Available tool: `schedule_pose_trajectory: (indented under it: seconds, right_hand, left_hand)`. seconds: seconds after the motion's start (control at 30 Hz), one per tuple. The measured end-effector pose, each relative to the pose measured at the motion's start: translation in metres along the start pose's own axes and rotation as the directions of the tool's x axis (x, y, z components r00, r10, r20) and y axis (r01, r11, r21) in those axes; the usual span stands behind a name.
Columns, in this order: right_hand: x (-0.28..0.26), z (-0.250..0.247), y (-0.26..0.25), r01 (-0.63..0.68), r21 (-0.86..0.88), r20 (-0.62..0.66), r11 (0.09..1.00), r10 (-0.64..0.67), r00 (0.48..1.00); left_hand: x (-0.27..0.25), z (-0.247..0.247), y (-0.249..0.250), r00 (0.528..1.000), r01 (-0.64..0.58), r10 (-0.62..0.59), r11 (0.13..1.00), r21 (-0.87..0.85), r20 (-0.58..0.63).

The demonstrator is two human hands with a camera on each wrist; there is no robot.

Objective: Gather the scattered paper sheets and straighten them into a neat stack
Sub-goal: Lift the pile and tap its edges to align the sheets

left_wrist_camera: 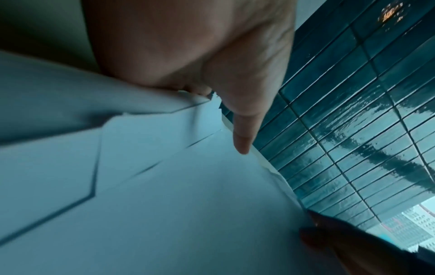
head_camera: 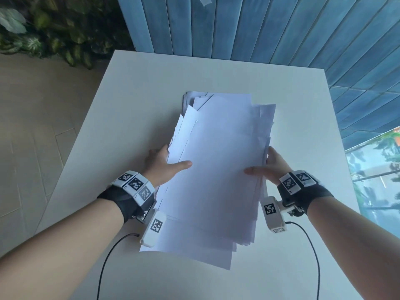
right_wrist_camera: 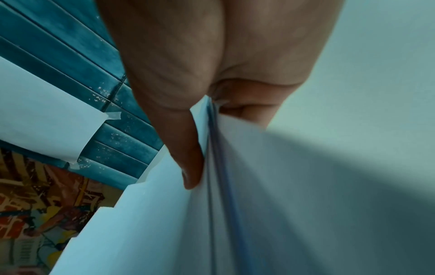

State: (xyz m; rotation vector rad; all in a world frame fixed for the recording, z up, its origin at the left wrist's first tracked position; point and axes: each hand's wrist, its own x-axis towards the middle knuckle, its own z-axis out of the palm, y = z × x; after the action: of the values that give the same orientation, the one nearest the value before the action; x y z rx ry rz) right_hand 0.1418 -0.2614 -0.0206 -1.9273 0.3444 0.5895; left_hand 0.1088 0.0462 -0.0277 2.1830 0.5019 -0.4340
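A loose pile of white paper sheets sits over the middle of the white table, its edges fanned and uneven, worst at the far end and left side. My left hand grips its left edge, thumb on top of the sheets and fingers hidden beneath. On the right edge my right hand pinches the same way, thumb pressed on the top sheet, with several layered edges showing beside it. Whether the pile's near end rests on the table, I cannot tell.
A blue tiled wall rises behind the table's far edge, with a paper sheet taped to it. Plants and tan floor lie to the left. Black cables trail from both wrists over the near table.
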Motion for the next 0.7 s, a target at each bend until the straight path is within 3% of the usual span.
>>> schedule_pose_trajectory:
  seconds: [0.1, 0.27, 0.43, 0.53, 0.7]
  right_hand:
    - [-0.006, 0.002, -0.001, -0.022, 0.016, 0.045, 1.000, 0.021, 0.999]
    - [-0.009, 0.012, -0.006, -0.009, 0.179, 0.064, 0.984, -0.003, 0.998]
    - [-0.015, 0.034, -0.019, 0.097, 0.039, -0.046, 0.994, -0.096, 0.994]
    - [-0.018, 0.045, -0.025, 0.122, 0.035, -0.037, 0.992, -0.121, 0.992]
    - [-0.015, 0.036, -0.028, 0.047, 0.008, -0.022, 0.999, -0.046, 0.999]
  left_hand:
    - [-0.002, -0.002, 0.011, 1.000, 0.011, -0.012, 0.998, 0.057, 0.002]
    - [-0.013, 0.010, 0.020, 1.000, 0.001, -0.001, 1.000, -0.020, 0.024]
    - [-0.017, 0.011, 0.020, 0.998, 0.061, -0.061, 0.998, -0.006, -0.027]
    - [-0.014, 0.010, 0.022, 0.991, 0.131, -0.132, 0.988, -0.077, -0.003]
    - [-0.008, -0.002, 0.020, 0.963, 0.268, -0.252, 0.920, -0.286, 0.092]
